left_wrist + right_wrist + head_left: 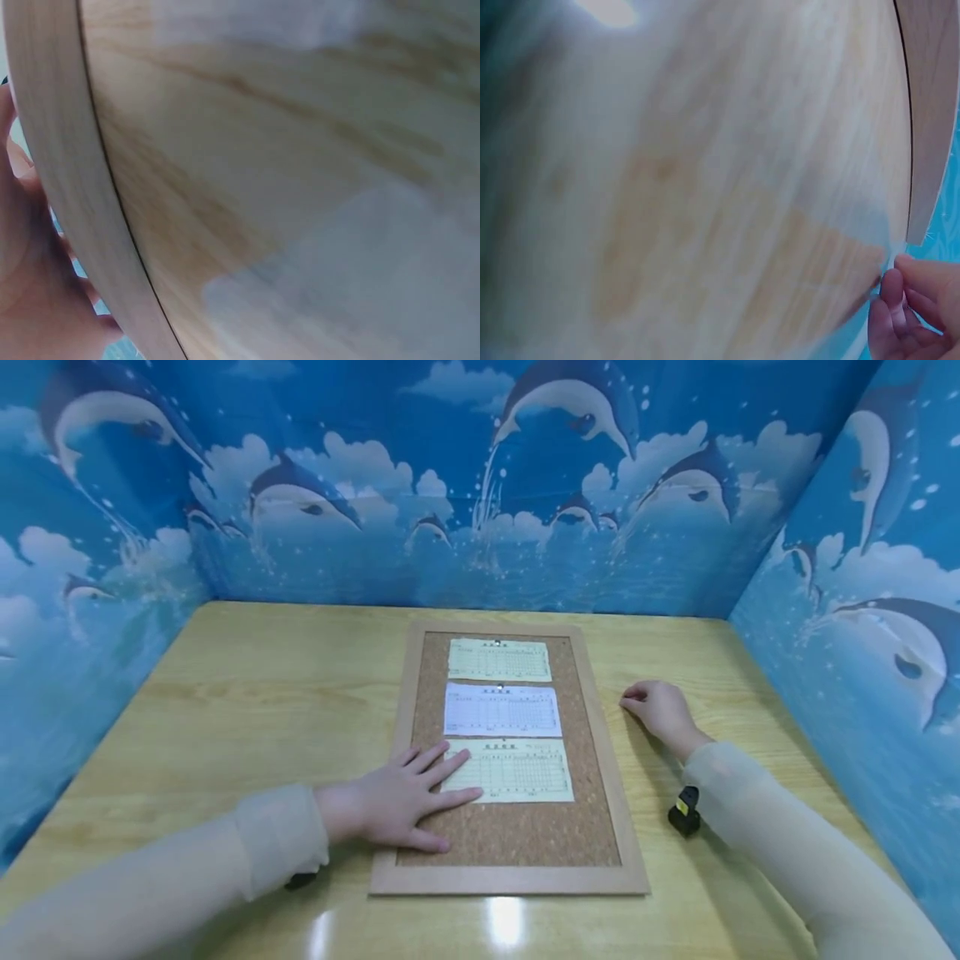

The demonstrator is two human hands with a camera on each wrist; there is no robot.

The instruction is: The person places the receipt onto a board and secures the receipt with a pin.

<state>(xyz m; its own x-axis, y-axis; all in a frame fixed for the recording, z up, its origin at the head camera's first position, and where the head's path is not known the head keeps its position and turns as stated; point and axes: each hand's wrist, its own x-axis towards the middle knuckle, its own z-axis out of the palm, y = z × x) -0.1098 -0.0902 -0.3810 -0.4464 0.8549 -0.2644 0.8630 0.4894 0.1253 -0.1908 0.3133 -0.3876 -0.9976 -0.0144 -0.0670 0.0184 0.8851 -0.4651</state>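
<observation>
My left hand (408, 795), fingers spread, rests flat on the left side of a framed corkboard (517, 843). Its fingertips overlap the left edge of the lowest slip, a pale green printed form (525, 772). Above that lie a lilac form (502, 714) and another pale green form (498, 662), each with a small pin at its top edge. To the right of the board, low over the table, is my right hand (662, 714). Its fingers are curled with thumb and fingertip close together; nothing shows between the fingers (892, 285) in the right wrist view.
The board's wooden frame (618, 810) lies on a wood-grain table (285, 693). Blue dolphin-print cloth (465, 552) walls in the back and both sides. A black strap device (684, 814) hangs at the right sleeve.
</observation>
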